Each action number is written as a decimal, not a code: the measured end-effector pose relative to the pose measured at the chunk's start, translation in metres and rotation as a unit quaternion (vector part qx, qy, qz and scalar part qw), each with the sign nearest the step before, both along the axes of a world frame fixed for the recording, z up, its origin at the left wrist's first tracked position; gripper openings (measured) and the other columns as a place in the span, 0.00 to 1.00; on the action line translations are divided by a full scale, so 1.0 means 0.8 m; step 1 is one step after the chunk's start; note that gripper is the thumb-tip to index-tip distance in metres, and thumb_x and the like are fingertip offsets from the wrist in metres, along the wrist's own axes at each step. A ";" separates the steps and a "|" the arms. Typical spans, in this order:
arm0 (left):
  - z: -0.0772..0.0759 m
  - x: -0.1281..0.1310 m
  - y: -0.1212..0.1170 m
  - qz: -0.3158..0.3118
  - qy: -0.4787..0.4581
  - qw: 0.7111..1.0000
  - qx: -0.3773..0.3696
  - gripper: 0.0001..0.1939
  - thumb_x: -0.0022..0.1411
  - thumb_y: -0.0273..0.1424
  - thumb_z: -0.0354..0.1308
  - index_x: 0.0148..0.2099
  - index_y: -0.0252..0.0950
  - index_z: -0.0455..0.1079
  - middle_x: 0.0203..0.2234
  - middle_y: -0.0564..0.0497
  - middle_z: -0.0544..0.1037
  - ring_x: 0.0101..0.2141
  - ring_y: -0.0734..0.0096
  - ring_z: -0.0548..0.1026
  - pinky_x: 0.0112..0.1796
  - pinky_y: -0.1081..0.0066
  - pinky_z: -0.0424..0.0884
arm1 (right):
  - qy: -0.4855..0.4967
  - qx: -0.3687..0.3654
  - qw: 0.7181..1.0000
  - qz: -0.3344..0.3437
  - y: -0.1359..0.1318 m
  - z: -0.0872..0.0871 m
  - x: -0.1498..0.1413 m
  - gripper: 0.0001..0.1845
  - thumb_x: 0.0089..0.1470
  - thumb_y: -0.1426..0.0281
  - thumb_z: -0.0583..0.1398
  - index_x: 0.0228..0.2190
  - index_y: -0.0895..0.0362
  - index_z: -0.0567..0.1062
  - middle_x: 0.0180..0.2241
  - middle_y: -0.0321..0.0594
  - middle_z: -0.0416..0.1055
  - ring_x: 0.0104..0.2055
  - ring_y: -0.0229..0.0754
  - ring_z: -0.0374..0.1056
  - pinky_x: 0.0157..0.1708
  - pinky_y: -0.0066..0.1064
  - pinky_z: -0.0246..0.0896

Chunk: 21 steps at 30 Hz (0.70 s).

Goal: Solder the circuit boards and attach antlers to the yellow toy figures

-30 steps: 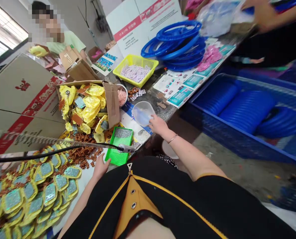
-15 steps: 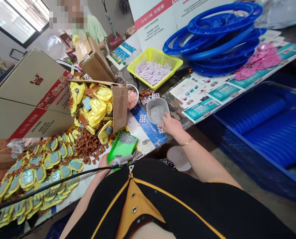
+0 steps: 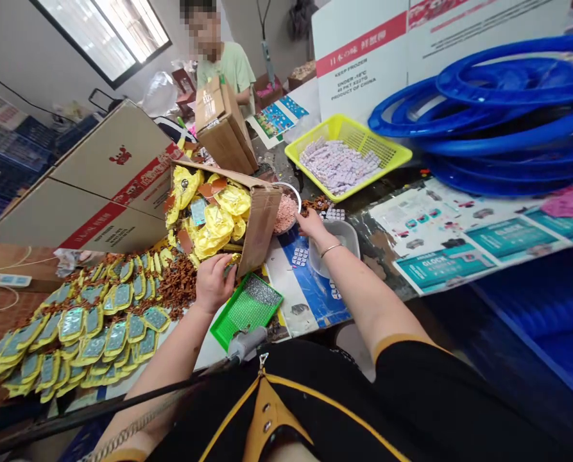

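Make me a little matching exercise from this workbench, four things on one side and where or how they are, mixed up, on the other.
1. Yellow basket
2. Green tray
3. Blue rings
4. Clear tub

A. Stacked in a pile
B. Partly hidden by the right hand
C. Holds small silvery bits
D. Holds pale lilac pieces

Pairs: 1-D, 2-C, 3-A, 4-B

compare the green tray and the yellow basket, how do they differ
The green tray is shallow, while the yellow basket has taller, flaring walls. The green tray is also the smaller; the yellow basket is wider. The green tray holds tiny grey bits gathered toward its far end, with much of its floor bare; the yellow basket holds a broad heap of pale lilac pieces. Both have small holes.
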<state>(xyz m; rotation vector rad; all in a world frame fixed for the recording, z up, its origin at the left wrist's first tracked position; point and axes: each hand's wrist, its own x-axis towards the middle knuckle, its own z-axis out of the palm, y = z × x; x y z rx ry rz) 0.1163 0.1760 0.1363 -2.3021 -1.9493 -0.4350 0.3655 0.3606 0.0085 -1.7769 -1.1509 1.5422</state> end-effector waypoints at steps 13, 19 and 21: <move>0.017 0.080 0.151 0.052 0.019 0.996 0.071 0.32 0.65 0.47 0.58 0.63 0.29 0.69 0.65 0.34 0.68 0.67 0.47 0.62 0.70 0.49 0.45 | 0.064 -0.021 0.998 -0.006 -0.001 -0.008 -0.026 0.25 0.66 0.68 0.55 0.62 0.57 0.68 0.46 0.52 0.78 0.23 0.39 0.71 0.27 0.34 0.75; 0.032 0.089 0.200 0.016 0.042 0.999 0.012 0.36 0.61 0.45 0.64 0.67 0.33 0.66 0.69 0.37 0.64 0.70 0.43 0.56 0.71 0.44 0.38 | 0.087 -0.056 0.994 -0.024 0.007 -0.018 -0.037 0.29 0.64 0.66 0.56 0.64 0.57 0.63 0.50 0.52 0.76 0.26 0.38 0.73 0.25 0.32 0.75; 0.033 0.093 0.208 0.008 0.049 0.999 -0.005 0.31 0.62 0.42 0.63 0.64 0.36 0.69 0.68 0.39 0.66 0.69 0.42 0.57 0.70 0.41 0.36 | 0.079 -0.045 0.996 -0.025 0.012 -0.024 -0.041 0.33 0.63 0.66 0.57 0.66 0.59 0.58 0.54 0.55 0.74 0.29 0.40 0.74 0.25 0.34 0.76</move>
